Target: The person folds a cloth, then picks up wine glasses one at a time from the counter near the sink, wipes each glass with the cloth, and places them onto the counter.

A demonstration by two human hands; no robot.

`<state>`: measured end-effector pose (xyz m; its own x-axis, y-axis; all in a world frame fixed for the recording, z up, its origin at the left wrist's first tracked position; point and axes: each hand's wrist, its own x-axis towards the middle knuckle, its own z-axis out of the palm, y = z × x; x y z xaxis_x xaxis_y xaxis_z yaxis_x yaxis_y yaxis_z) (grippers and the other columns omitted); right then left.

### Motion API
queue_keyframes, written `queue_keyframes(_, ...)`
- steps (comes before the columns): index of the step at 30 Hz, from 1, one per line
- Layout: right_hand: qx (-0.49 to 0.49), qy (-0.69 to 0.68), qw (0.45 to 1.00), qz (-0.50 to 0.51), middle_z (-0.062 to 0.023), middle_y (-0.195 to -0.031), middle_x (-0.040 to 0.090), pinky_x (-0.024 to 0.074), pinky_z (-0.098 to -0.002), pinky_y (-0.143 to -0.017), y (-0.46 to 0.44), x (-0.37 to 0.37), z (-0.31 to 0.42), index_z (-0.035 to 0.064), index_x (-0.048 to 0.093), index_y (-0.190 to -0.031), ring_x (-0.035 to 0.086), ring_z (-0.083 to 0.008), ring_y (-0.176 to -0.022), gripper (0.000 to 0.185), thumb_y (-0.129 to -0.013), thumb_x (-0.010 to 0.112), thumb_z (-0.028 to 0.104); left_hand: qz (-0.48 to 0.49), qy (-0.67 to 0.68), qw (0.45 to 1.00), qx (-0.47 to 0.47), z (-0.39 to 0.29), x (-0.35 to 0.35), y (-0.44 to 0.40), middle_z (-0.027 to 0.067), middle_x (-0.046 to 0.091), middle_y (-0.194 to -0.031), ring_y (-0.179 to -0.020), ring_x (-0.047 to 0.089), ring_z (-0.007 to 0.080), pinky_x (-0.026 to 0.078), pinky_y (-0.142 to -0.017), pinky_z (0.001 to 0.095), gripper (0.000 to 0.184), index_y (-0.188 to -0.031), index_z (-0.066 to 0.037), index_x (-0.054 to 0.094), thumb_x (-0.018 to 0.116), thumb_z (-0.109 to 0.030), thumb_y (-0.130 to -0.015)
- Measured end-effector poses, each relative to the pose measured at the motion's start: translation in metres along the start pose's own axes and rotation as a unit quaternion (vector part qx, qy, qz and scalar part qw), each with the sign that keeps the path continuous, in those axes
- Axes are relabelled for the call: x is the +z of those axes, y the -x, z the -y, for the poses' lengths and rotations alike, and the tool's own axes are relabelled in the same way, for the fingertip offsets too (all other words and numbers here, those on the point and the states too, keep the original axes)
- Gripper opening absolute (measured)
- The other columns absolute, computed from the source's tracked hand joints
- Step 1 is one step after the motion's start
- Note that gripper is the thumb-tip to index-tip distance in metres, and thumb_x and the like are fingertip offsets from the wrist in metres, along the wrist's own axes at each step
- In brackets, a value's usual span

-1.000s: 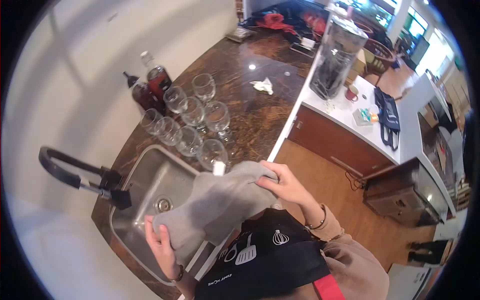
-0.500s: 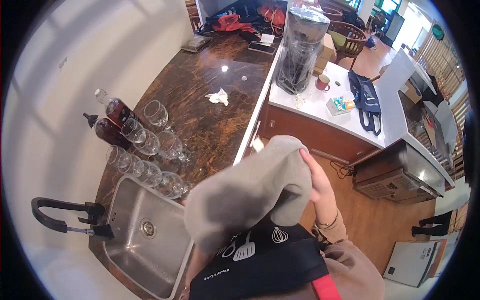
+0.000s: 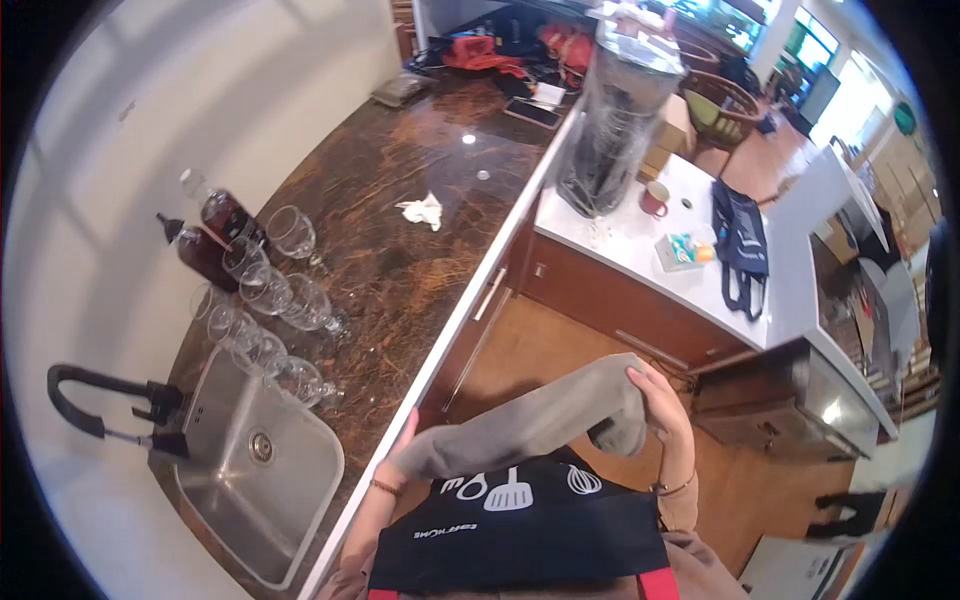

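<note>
A grey cloth [image 3: 520,420] is stretched between my two hands in front of the black apron [image 3: 530,530]. My right hand [image 3: 662,400] grips its upper right end, fingers closed on it. At the cloth's left end is my left hand [image 3: 405,450], closed on it and partly covered by the fabric. Several stemmed glasses [image 3: 292,235] stand in rows on the brown marbled counter [image 3: 400,270], left of the cloth. Behind them, by the wall, are two dark red bottles [image 3: 232,215].
A steel sink [image 3: 260,500] with a black faucet [image 3: 100,400] lies at left. Crumpled tissue [image 3: 422,212] and a phone [image 3: 532,113] rest on the counter. A wrapped cylinder [image 3: 615,130], red mug [image 3: 655,198], tissue box [image 3: 685,252] and dark bag [image 3: 740,240] occupy the white counter.
The cloth has moved lower and now hangs as a narrow folded band instead of a broad sheet. My view has shifted, with the glasses and sink further left.
</note>
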<state>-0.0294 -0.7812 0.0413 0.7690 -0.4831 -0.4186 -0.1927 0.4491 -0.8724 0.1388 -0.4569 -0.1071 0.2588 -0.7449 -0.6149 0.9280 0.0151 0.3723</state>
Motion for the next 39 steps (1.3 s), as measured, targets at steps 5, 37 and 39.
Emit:
queue_keyframes(5,-0.027,-0.188,0.982,-0.006,-0.0078,-0.109,0.053,0.046,-0.0278,-0.077,-0.01,-0.018,0.021,0.0004,0.046,-0.114,0.054,-0.0161,-0.094,0.033,-0.086,0.048,0.019,0.086,0.318,0.909,0.255,-0.058,0.077,0.018,0.0153,0.051,-0.114,-0.099,0.051,0.0291,0.034,-0.093,0.0434,0.079,-0.118,-0.001,0.043,0.028,-0.067,-0.077)
queue_keyframes(37,-0.218,0.281,0.926,0.128,-0.0052,-0.065,0.045,0.0395,-0.035,-0.082,-0.139,0.068,0.137,0.0005,0.046,-0.065,0.049,-0.0167,-0.072,0.019,-0.065,0.056,0.017,-0.365,-0.563,0.677,0.302,-0.144,0.116,0.101,0.0182,0.058,-0.085,-0.077,0.057,0.0296,0.043,-0.066,0.0373,0.022,-0.088,0.003,0.057,0.056,-0.017,-0.08)
queue_keyframes(39,-0.251,0.305,0.9,0.183,-0.0058,-0.064,0.046,0.0413,-0.0309,-0.076,-0.175,0.068,0.139,-0.0004,0.046,-0.065,0.05,-0.0163,-0.068,0.02,-0.069,0.056,0.016,-0.447,-0.573,0.484,0.487,-0.159,0.131,0.081,0.0176,0.057,-0.089,-0.08,0.057,0.0273,0.042,-0.066,0.0362,0.02,-0.087,0.004,0.057,0.054,-0.016,-0.081)
